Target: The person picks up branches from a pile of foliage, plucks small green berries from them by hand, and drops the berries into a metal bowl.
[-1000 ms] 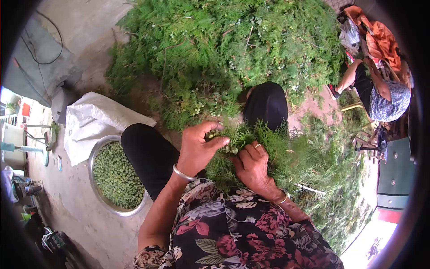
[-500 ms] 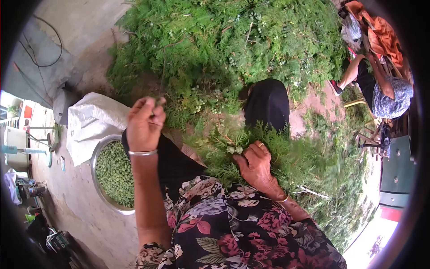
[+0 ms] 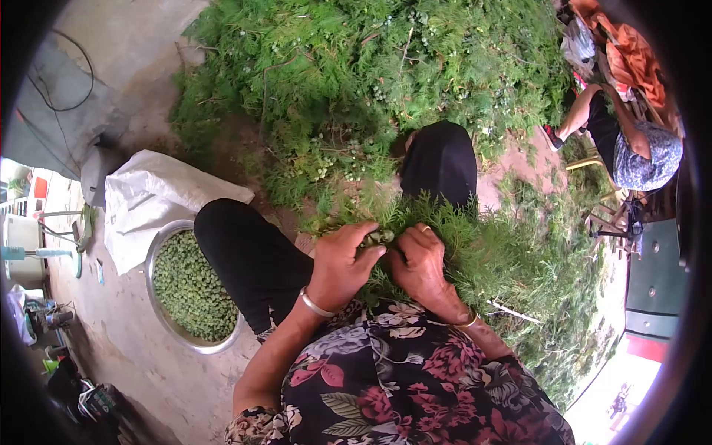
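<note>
My right hand (image 3: 421, 268) is closed around a leafy conifer branch (image 3: 463, 233) lying across my lap. Close beside it, my left hand (image 3: 343, 265) curls its thumb and fingers at a cluster of small pale green cones (image 3: 380, 237) on the branch. The fingertips of both hands nearly meet there. Below and left, a round metal basin (image 3: 157, 293) holds a heap of small green cones (image 3: 194, 285). Beyond my knees lies a large pile of cut conifer branches (image 3: 334, 81).
A white sack (image 3: 152, 196) lies above the basin on the concrete floor. More green sprigs (image 3: 549, 297) cover the ground to my right. Another person (image 3: 644, 152) sits at the upper right, near orange cloth (image 3: 630, 55). A fan (image 3: 70, 252) stands at the far left.
My left hand has come down and right, from near the basin to the cones beside my right hand. My right hand stays on the branch. My left knee now shows beside the basin.
</note>
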Demonstrator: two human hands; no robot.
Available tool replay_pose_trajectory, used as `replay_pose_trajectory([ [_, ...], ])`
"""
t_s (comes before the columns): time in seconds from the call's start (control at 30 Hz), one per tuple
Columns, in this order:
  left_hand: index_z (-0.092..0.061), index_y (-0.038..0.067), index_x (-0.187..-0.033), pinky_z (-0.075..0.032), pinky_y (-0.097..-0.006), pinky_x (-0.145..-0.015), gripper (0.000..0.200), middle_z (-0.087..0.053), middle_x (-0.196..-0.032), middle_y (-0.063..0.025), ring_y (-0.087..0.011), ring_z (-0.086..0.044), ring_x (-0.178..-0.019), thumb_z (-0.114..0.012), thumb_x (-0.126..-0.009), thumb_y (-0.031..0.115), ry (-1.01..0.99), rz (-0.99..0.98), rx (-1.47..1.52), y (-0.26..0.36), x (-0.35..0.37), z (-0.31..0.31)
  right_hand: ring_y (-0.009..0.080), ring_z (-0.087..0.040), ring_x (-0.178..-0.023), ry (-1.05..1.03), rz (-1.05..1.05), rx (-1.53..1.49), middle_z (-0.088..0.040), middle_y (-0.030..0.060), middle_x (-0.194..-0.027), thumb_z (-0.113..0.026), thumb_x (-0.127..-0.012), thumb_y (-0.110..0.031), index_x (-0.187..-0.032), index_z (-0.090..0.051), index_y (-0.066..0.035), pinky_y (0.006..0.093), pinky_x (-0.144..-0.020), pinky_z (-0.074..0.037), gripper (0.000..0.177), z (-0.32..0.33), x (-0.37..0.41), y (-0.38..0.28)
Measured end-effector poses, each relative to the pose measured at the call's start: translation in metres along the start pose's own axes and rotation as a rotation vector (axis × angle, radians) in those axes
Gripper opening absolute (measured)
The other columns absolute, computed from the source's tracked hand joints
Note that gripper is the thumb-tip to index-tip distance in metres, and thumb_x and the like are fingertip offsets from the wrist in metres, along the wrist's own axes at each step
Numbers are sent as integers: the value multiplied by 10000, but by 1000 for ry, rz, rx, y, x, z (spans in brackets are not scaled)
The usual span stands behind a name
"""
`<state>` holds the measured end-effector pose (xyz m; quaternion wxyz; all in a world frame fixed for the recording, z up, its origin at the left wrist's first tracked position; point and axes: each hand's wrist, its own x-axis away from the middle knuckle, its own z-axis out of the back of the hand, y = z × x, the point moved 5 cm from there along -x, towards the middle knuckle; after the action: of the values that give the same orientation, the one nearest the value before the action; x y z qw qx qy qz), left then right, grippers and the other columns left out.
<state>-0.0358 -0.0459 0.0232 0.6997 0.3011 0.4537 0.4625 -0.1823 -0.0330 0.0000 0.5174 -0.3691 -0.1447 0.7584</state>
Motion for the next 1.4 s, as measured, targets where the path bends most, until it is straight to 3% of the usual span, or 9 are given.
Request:
replay_pose_trajectory([
  [0.13, -629, -19, -945, -474, -333, -581, 222, -637, -807, -175, -301, -613, -648, -685, -731, 2, -38, 77, -130, -14, 7, -11, 324, -500, -630, -9, 12, 15, -505, 114, -652, -691, -627, -36, -638, -521, -46, 424, -577, -410, 171, -4, 1, 0],
  [0.27, -620, -34, -919, -456, -313, -529, 172, -624, -755, -139, -225, -593, -568, -670, -759, 2, -3, -44, -203, -13, 5, -8, 326, -500, -632, -39, 15, -14, -501, 114, -654, -700, -628, -35, -631, -510, -46, 425, -579, -410, 190, -1, -1, -3],
  [0.33, -617, -44, -888, -406, -271, -450, 99, -587, -697, -59, -118, -538, -507, -637, -808, 11, 34, 234, 119, -23, 8, -5, 326, -501, -633, -39, 12, -22, -499, 113, -654, -703, -627, -32, -628, -505, -47, 425, -581, -410, 198, -1, -3, -4],
  [0.47, -615, -37, -840, -335, -197, -405, 67, -540, -677, -8, -47, -438, -490, -576, -853, 16, 196, 696, 664, -37, 16, 3, 322, -506, -638, -50, -4, -22, -499, 110, -655, -710, -623, -24, -623, -496, -46, 423, -584, -412, 215, 1, -3, -5],
  [0.63, -603, -40, -809, -350, -197, -415, 66, -553, -676, -17, -42, -460, -491, -615, -835, 19, 137, 584, 511, -32, 6, 37, 318, -511, -640, -53, -3, -9, -500, 107, -654, -710, -626, -32, -626, -497, -42, 419, -587, -417, 213, -1, 0, 0],
  [0.7, -607, -35, -802, -369, -195, -429, 86, -577, -680, -16, -35, -510, -532, -679, -792, 10, -95, 320, 211, -19, 8, 25, 317, -512, -640, -49, -9, -14, -500, 107, -654, -709, -627, -34, -627, -499, -41, 417, -588, -418, 211, -3, 0, 0],
  [0.83, -625, -36, -842, -463, -222, -544, 154, -635, -707, -49, -74, -582, -618, -734, -736, -8, 80, 224, 148, -10, 11, 5, 316, -514, -650, -55, -5, 24, -502, 107, -657, -702, -637, -43, -631, -507, -41, 420, -588, -417, 195, -4, 0, -1],
  [1.07, -624, -47, -932, -505, -297, -669, 338, -656, -790, -131, -164, -631, -700, -787, -696, 130, 121, 373, 25, -10, 4, -10, 314, -513, -680, -111, 36, 74, -505, 111, -691, -670, -634, -41, -656, -525, -42, 425, -599, -418, 147, -8, 3, 0],
  [1.4, -611, -42, -867, -490, -295, -644, 241, -641, -757, -123, -162, -610, -677, -726, -675, 48, 31, 326, -35, -25, 3, -14, 315, -521, -727, -153, 64, 116, -504, 116, -731, -652, -564, -50, -697, -529, -39, 417, -639, -436, 181, -13, 7, 3],
])
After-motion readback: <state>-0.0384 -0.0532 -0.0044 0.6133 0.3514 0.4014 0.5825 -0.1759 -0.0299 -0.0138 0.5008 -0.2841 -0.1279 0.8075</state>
